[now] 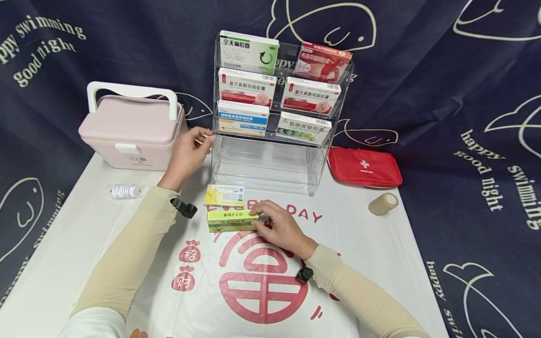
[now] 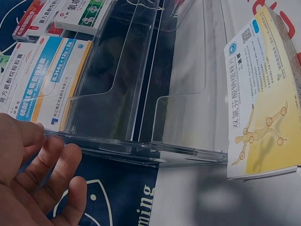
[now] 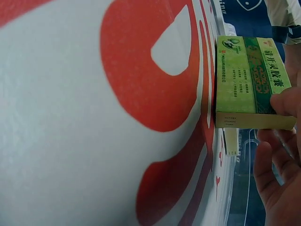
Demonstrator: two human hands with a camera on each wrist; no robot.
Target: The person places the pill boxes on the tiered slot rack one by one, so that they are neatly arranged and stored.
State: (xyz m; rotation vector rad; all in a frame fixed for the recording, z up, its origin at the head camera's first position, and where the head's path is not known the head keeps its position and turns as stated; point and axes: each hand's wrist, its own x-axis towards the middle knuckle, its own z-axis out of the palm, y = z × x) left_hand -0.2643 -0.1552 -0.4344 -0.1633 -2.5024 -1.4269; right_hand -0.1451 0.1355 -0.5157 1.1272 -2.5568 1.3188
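Observation:
My right hand (image 1: 258, 218) grips the right end of a green medicine box (image 1: 227, 220) that lies on the white mat; in the right wrist view the thumb and fingers (image 3: 277, 106) pinch that end of the green box (image 3: 244, 80). A yellow and blue box (image 1: 224, 195) lies flat just behind it, in front of the clear acrylic rack (image 1: 266, 164). My left hand (image 1: 205, 137) reaches to the rack's left edge, its fingers (image 2: 56, 165) loosely extended and touching the clear wall (image 2: 141, 150). The yellow and blue box (image 2: 263, 94) shows at the right of the left wrist view.
Several medicine boxes (image 1: 247, 87) fill the rack's upper tiers. A pink handled case (image 1: 131, 134) stands at the left, with a small white bottle (image 1: 124, 190) in front of it. A red first-aid pouch (image 1: 364, 166) and a tan bandage roll (image 1: 382, 203) lie at the right.

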